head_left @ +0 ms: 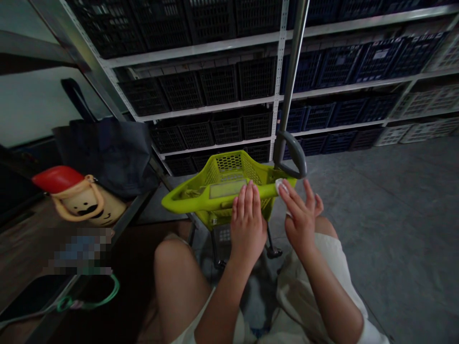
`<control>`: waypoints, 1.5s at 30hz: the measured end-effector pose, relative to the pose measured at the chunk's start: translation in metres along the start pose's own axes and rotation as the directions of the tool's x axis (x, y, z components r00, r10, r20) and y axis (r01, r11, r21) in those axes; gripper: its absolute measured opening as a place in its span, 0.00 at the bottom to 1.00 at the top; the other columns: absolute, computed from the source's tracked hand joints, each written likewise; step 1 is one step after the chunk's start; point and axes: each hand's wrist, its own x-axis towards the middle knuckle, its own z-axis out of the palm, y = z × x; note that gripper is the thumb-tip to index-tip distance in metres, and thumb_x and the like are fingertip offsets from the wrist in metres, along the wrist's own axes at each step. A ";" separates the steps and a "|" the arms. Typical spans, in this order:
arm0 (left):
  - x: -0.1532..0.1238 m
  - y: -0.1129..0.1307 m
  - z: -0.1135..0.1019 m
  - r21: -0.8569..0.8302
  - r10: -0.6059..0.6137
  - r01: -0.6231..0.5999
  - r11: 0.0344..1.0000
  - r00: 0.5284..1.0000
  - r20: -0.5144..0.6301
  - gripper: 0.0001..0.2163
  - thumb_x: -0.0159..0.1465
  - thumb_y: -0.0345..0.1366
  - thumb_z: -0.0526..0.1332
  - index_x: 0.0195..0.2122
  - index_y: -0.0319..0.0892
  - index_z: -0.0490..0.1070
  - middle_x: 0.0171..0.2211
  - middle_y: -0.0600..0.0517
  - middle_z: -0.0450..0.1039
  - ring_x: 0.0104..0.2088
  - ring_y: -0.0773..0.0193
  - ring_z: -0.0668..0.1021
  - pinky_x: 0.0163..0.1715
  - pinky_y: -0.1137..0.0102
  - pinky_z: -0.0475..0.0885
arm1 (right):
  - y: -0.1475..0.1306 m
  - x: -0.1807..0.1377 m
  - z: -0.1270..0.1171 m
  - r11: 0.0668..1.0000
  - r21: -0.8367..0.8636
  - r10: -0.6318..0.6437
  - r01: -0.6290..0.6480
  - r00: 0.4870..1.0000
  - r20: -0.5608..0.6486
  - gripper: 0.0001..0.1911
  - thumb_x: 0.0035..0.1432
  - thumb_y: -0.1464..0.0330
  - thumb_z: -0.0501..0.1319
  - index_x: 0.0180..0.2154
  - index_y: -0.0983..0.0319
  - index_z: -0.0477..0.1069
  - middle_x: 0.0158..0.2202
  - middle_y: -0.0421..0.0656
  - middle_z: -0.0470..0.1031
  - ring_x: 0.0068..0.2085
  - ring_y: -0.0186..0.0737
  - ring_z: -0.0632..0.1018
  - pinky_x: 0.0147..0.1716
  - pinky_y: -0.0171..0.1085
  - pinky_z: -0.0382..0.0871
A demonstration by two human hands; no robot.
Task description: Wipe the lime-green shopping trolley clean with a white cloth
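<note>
Head view: a lime-green trolley basket (201, 184) is seen standing between the knees, just ahead of both hands. The left grip (247, 224) is laid flat on its near rim, fingers released. A small white wad (280, 186) is pinched in the right grip (301, 217) against the rim's right end, below the grey handle (296, 150). Black crates (218, 83) are shelved behind.

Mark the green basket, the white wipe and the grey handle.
green basket (181, 200): head view, left rim.
white wipe (280, 186): head view, its middle.
grey handle (300, 157): head view, curved loop.
</note>
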 end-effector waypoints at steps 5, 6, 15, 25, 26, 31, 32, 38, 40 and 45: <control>0.001 0.002 0.001 -0.002 -0.008 0.008 1.000 1.000 -0.011 0.34 0.65 0.29 0.54 0.71 0.31 0.43 0.71 0.38 0.52 0.72 0.51 0.54 0.69 0.54 0.55 | -0.009 0.000 0.007 0.998 0.010 0.069 -0.069 0.996 -0.051 0.42 0.50 0.81 0.49 0.66 0.53 0.60 0.65 0.40 0.68 0.73 0.50 0.50 0.63 0.55 0.48; 0.001 0.002 0.002 0.002 -0.009 0.009 1.000 1.000 -0.018 0.34 0.65 0.29 0.54 0.71 0.31 0.44 0.71 0.38 0.53 0.71 0.52 0.55 0.69 0.54 0.55 | -0.015 -0.001 0.007 1.000 0.020 0.012 -0.012 1.000 -0.001 0.42 0.50 0.81 0.49 0.66 0.53 0.59 0.66 0.40 0.67 0.73 0.50 0.49 0.64 0.55 0.47; 0.001 0.001 -0.001 0.020 -0.003 0.002 1.000 1.000 0.014 0.35 0.64 0.28 0.55 0.71 0.30 0.44 0.71 0.38 0.52 0.72 0.51 0.55 0.68 0.54 0.56 | 0.004 0.002 0.003 0.995 -0.007 0.099 -0.100 0.991 -0.090 0.41 0.52 0.81 0.48 0.65 0.49 0.62 0.62 0.38 0.72 0.72 0.50 0.52 0.64 0.57 0.46; 0.000 -0.001 0.002 0.024 -0.007 0.007 1.000 1.000 -0.015 0.32 0.66 0.29 0.54 0.70 0.31 0.47 0.71 0.39 0.53 0.71 0.52 0.56 0.68 0.54 0.57 | -0.024 -0.001 0.004 0.998 0.003 -0.061 0.061 0.995 0.084 0.41 0.51 0.80 0.50 0.65 0.49 0.62 0.65 0.36 0.69 0.73 0.49 0.47 0.66 0.57 0.40; 0.000 -0.001 0.002 0.030 -0.004 0.004 1.000 1.000 -0.006 0.33 0.65 0.29 0.54 0.70 0.30 0.46 0.71 0.39 0.53 0.71 0.52 0.55 0.68 0.54 0.57 | -0.019 0.000 0.004 1.000 -0.010 -0.018 0.018 0.999 0.043 0.41 0.51 0.81 0.50 0.64 0.49 0.62 0.64 0.36 0.70 0.73 0.50 0.47 0.65 0.59 0.39; 0.001 0.002 0.001 0.025 -0.011 0.011 1.000 1.000 0.010 0.34 0.64 0.29 0.55 0.71 0.29 0.45 0.71 0.38 0.51 0.72 0.52 0.54 0.69 0.54 0.56 | -0.006 0.002 0.008 0.981 -0.013 0.191 -0.194 0.974 -0.120 0.41 0.53 0.81 0.48 0.65 0.49 0.61 0.63 0.40 0.70 0.72 0.51 0.51 0.63 0.60 0.45; 0.001 0.002 0.002 0.024 -0.012 0.012 1.000 1.000 0.008 0.34 0.65 0.30 0.55 0.71 0.29 0.45 0.71 0.38 0.51 0.72 0.51 0.54 0.69 0.54 0.56 | -0.010 0.001 0.010 0.985 -0.009 0.172 -0.174 0.979 -0.108 0.41 0.53 0.81 0.48 0.66 0.49 0.60 0.64 0.40 0.70 0.73 0.51 0.51 0.63 0.59 0.45; 0.000 0.000 0.002 0.024 -0.009 0.010 1.000 0.999 -0.035 0.30 0.67 0.30 0.52 0.70 0.32 0.48 0.71 0.39 0.54 0.71 0.52 0.57 0.68 0.54 0.58 | -0.036 -0.004 0.009 0.999 0.035 -0.042 0.040 0.996 0.074 0.39 0.53 0.79 0.50 0.65 0.49 0.61 0.65 0.35 0.68 0.74 0.48 0.46 0.66 0.56 0.42; 0.000 -0.001 0.001 0.016 -0.009 0.010 1.000 1.000 -0.024 0.31 0.67 0.30 0.52 0.71 0.33 0.48 0.71 0.39 0.54 0.71 0.52 0.57 0.68 0.54 0.57 | -0.031 -0.002 0.007 0.999 0.030 -0.027 0.026 0.998 0.056 0.38 0.54 0.79 0.50 0.63 0.48 0.63 0.64 0.34 0.70 0.74 0.48 0.46 0.65 0.57 0.41; 0.001 0.000 -0.001 0.010 -0.010 0.010 1.000 1.000 0.006 0.34 0.64 0.29 0.54 0.71 0.31 0.44 0.71 0.39 0.52 0.72 0.52 0.55 0.69 0.55 0.55 | -0.003 0.005 0.007 0.993 0.023 0.119 -0.117 0.987 -0.110 0.36 0.55 0.80 0.48 0.61 0.48 0.67 0.61 0.38 0.73 0.72 0.51 0.52 0.63 0.61 0.45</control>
